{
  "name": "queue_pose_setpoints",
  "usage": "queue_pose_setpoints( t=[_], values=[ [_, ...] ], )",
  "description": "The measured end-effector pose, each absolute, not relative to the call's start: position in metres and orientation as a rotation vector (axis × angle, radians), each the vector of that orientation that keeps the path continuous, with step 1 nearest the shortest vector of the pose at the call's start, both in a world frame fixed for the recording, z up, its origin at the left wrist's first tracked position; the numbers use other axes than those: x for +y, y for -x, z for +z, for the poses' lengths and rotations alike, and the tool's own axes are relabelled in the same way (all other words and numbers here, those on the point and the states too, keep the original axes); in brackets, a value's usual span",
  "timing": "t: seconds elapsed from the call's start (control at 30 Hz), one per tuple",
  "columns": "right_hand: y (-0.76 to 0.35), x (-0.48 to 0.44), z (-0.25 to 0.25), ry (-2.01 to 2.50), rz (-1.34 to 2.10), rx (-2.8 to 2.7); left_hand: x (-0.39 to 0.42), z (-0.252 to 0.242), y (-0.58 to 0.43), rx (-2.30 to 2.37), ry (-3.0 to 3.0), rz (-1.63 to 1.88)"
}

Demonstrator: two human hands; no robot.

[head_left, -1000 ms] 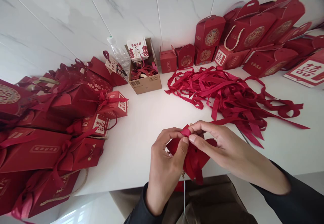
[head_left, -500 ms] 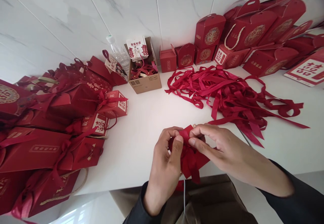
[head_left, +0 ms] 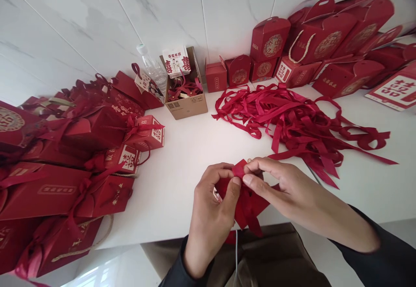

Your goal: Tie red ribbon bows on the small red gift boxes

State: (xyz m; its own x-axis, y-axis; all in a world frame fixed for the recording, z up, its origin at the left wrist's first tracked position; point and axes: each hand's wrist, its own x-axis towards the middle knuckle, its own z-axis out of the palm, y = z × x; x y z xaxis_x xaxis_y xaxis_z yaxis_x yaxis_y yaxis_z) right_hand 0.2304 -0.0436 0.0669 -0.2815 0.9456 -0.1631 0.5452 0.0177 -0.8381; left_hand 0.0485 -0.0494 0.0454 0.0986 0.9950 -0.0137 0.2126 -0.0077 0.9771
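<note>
A small red gift box (head_left: 261, 205) is at the table's front edge, mostly hidden under my hands. Over its top runs a red ribbon (head_left: 249, 207) with a tail hanging down the near side. My left hand (head_left: 216, 207) comes from the left, its thumb and fingers pinching the ribbon near the box's top. From the right, my right hand (head_left: 276, 181) pinches the same ribbon close to my left thumb. The fingertips of both hands nearly meet. The knot or loop between them is partly covered.
A heap of loose red ribbons (head_left: 286, 118) spreads behind my right hand. Ribboned red boxes (head_left: 58, 187) are piled on the left. An open cardboard box (head_left: 186, 107) and a clear plastic bottle (head_left: 152, 68) stand by the wall. More red boxes (head_left: 328, 36) line the back right.
My left thumb has shifted slightly right, towards my right fingertips, and the ribbon's hanging tail has swung a little right. My right hand is almost where it was.
</note>
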Motion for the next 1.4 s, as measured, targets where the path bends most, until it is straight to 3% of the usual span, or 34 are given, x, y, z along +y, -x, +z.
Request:
queue_pose_setpoints(
  t=[0.6,0.83,1.27,1.4],
  values=[
    [-0.233,-0.048,0.060,1.410,0.895,-1.928,-0.054,0.042,-0.048,1.298,-1.161,1.056],
    [-0.235,-0.052,0.057,1.481,0.559,-1.805,-0.058,0.038,-0.051,1.407,-1.133,1.141],
    [-0.237,-0.065,0.059,1.530,0.825,-2.023,-0.065,0.038,-0.030,1.557,-1.229,1.282],
    [-0.231,-0.073,0.062,1.460,0.735,-2.036,-0.052,0.035,-0.020,1.341,-1.336,1.092]
  ],
)
